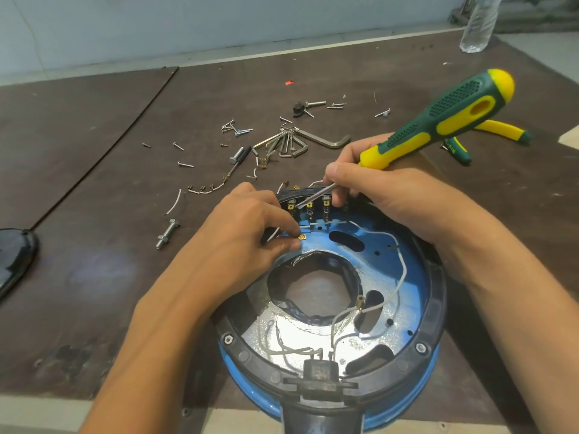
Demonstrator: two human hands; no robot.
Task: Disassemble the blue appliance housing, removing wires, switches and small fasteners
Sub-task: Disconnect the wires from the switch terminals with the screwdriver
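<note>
The round blue appliance housing point(404, 277) with a black rim lies open-side up at the table's near edge. White wires point(399, 255) loop across its inside. A black switch block point(313, 203) with brass terminals sits at its far rim. My right hand point(385, 195) grips a green and yellow screwdriver point(445, 117), whose metal tip touches the terminals. My left hand point(250, 227) pinches a white wire with a small brass connector point(302, 236) just in front of the switch block.
Loose screws point(185, 164), cut wire pieces point(174, 202), a bolt point(167, 234), several hex keys point(291, 142) and a small screwdriver point(239, 159) lie scattered behind the housing. Yellow-handled pliers point(498, 130) lie at the right. A plastic bottle point(479, 23) stands far right, a black cover point(15, 258) at the left edge.
</note>
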